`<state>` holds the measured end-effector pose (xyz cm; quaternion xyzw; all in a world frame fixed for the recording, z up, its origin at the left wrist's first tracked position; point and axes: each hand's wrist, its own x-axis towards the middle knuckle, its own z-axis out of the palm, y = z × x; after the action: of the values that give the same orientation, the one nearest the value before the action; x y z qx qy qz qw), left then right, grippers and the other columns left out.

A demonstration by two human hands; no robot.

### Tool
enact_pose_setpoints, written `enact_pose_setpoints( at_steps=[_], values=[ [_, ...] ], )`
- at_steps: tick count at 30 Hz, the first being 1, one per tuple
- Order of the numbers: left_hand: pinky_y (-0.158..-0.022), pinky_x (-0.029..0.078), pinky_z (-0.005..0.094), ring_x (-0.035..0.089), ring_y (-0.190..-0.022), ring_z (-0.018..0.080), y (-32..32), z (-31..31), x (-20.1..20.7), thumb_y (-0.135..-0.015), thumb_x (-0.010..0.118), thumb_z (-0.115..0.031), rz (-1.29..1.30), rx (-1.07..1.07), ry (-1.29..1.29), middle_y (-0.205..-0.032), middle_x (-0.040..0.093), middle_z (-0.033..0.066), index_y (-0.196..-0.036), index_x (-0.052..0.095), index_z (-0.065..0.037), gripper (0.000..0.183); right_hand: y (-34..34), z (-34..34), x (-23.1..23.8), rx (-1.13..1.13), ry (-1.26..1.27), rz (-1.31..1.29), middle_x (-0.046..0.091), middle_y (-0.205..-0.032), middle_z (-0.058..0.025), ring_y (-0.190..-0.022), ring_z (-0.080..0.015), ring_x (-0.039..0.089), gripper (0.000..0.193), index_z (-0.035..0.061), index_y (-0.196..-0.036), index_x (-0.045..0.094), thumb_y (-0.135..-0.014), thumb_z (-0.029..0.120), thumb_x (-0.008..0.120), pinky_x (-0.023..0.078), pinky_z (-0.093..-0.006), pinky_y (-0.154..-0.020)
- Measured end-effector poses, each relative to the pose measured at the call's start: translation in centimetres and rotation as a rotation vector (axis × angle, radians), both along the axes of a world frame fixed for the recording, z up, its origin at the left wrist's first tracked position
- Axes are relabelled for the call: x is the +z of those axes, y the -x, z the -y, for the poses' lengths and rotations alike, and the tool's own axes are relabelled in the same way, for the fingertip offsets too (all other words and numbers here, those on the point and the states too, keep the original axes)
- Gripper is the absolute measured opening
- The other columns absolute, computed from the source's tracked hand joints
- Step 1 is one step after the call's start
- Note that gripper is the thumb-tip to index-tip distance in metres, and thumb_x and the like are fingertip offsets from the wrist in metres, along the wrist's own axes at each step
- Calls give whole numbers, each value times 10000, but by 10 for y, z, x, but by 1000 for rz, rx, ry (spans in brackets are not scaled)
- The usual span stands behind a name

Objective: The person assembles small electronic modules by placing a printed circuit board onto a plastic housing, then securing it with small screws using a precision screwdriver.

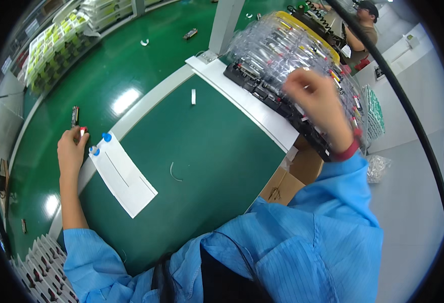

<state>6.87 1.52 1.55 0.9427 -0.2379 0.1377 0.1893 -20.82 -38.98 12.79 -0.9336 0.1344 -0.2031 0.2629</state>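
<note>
My left hand (70, 151) reaches over the far left edge of the work mat, thumb and fingers pinched on a small red-and-white part (84, 131). Just beyond its fingertips, a small dark slim device (75, 115) lies on the green surface. At the upper right, my right hand (319, 98) hovers over stacked clear plastic trays (267, 48) holding small parts. Its fingers are curled together and blurred; whatever may be in them is hidden. A white card (123, 177) with dark lines lies on the green mat (217, 151), with blue-capped pieces (107, 137) at its far end.
A short white strip (193, 97) and a thin curved strand (173, 173) lie on the mat. Black trays (262, 93) edge the right side, above a cardboard box (282, 184). A metal post (224, 28) rises behind. Another person (366, 30) works at the far right.
</note>
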Motion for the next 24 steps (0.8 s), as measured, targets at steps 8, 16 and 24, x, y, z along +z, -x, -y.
enact_pose_setpoints(
  at_steps=[8,16,24],
  values=[
    [-658,446,364,571,-719,288,-3,27,7,-779,610,-166,-61,9,-154,-801,573,112,-919,631,-14,207,95,230,-33,-551,221,-358,639,-866,-84,-816,-159,585,273,6,-958,612,-823,241,585,437,-301,-750],
    [-743,447,327,582,-831,251,2,28,13,-833,572,-193,-49,-29,51,-995,574,97,-1028,607,-20,263,91,224,-11,-547,-119,28,562,-714,22,-642,-59,504,171,46,-865,605,-740,135,683,396,-205,-570],
    [-553,460,211,533,-610,75,74,45,50,-879,530,-200,-695,-400,666,-865,616,52,-1012,617,0,256,-64,-49,-7,499,-139,79,613,-836,-61,-776,-138,587,146,18,-861,577,-723,-15,612,467,-267,-696]
  ],
)
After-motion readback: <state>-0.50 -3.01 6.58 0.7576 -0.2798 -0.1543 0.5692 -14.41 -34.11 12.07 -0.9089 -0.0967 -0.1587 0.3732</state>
